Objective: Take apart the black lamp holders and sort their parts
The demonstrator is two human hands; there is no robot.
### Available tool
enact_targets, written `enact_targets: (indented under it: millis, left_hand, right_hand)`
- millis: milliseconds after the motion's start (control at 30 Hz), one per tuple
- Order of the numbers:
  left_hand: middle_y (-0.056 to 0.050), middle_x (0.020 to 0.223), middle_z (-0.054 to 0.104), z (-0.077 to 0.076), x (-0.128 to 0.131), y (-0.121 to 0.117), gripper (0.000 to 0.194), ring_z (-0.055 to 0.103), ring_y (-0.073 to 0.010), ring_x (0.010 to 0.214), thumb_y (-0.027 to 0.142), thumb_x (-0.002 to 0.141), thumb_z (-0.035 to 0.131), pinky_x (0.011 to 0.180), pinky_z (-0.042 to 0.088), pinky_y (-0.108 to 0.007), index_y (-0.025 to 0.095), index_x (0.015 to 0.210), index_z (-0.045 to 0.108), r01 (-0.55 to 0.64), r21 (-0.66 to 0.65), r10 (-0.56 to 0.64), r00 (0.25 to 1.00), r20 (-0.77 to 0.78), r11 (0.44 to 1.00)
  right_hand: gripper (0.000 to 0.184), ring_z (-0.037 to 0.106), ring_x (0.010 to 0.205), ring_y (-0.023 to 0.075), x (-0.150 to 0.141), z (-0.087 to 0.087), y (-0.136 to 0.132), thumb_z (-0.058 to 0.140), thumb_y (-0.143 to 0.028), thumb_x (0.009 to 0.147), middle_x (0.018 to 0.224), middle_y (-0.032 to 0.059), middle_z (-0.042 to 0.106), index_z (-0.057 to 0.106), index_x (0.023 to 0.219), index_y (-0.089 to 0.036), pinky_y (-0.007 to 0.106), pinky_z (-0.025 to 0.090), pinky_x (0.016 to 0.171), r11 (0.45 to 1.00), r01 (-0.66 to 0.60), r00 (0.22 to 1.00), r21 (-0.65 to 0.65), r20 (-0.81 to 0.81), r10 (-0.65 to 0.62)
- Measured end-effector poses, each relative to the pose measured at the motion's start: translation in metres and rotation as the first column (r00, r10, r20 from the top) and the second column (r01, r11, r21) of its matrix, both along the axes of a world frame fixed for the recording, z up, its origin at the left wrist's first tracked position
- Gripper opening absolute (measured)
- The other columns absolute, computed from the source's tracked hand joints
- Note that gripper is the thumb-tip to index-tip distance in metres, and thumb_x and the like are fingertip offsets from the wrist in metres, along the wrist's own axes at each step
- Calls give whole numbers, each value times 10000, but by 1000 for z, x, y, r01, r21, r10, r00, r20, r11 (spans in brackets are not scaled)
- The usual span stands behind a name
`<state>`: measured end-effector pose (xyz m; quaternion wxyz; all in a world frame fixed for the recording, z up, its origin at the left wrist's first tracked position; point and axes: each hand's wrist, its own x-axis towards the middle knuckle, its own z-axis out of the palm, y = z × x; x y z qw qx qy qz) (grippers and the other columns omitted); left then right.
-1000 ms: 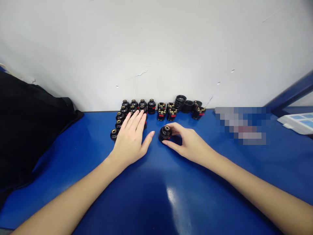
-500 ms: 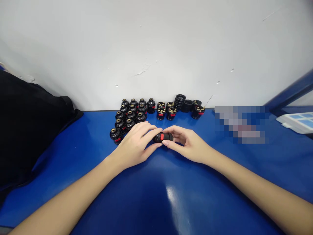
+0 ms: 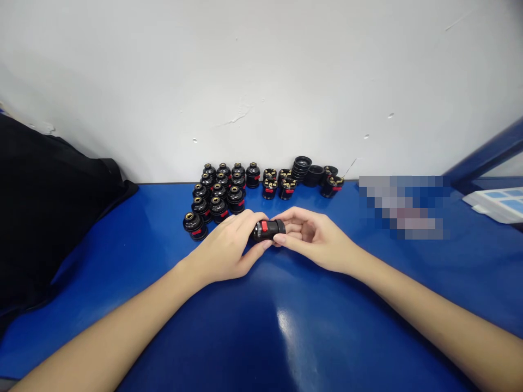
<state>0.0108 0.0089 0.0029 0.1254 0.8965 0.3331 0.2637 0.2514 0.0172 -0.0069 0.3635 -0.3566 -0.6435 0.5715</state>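
A black lamp holder (image 3: 270, 230) with a red switch lies sideways between my two hands, above the blue table. My left hand (image 3: 229, 242) is closed around its domed left end, which the fingers partly hide. At the other end, the thumb and fingers of my right hand (image 3: 316, 237) grip the ringed rim. Beyond my left hand stand several capped lamp holders (image 3: 218, 208) in rows, brass-ringed holes on top. To their right are several uncapped lamp holder bodies (image 3: 287, 189) showing brass contacts.
A stack of black threaded rings (image 3: 301, 169) stands against the white wall (image 3: 261, 81). Black cloth (image 3: 53, 212) covers the left of the blue table (image 3: 229, 337). A pixelated patch and a white-and-blue case (image 3: 498, 204) are at the right, near a blue bar (image 3: 486, 149).
My right hand's lamp holder has gone from upright to lying sideways. My left hand came from over the rows and closed on its domed end. Since then the red switch has turned upward.
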Motion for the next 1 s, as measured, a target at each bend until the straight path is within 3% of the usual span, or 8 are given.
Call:
enact_targets:
  millis: [267,700,900,1000]
  left_hand:
    - [-93,1102,661,-3,2,-1,197,636,-227,885,297,1075,494,803,540,-375,177,1229,510,28,-60,-26,999,23,998]
    - [-85,1118,652,-1,0,0,196,643,-220,938,308,1073,511,829,526,-354,191,1230,503,72,-131,-61,994,88,989]
    - [-35,990,657,-3,1,-3,163,642,-177,818,328,1076,526,739,500,-305,192,1166,531,60,-217,-29,989,144,974]
    - [-41,1012,663,-3,2,-2,174,655,-187,851,329,1075,524,769,505,-315,193,1183,530,46,-220,-15,990,139,974]
  right_hand:
    - [313,762,922,205,-1,1,-7,783,-409,947,1038,58,766,657,1157,-215,380,627,893,992,-35,997,124,74,26]
    - [294,778,938,196,0,4,-10,767,-385,972,1085,44,766,652,1200,-239,339,659,882,935,-15,984,355,170,-49]
    - [238,741,1050,215,3,5,-8,753,-292,982,1148,73,695,646,1188,-236,377,659,957,834,-76,979,546,200,-41]
    - [234,719,1086,216,3,5,-6,738,-269,991,1177,77,691,640,1203,-245,379,643,970,777,-78,972,625,220,-80]
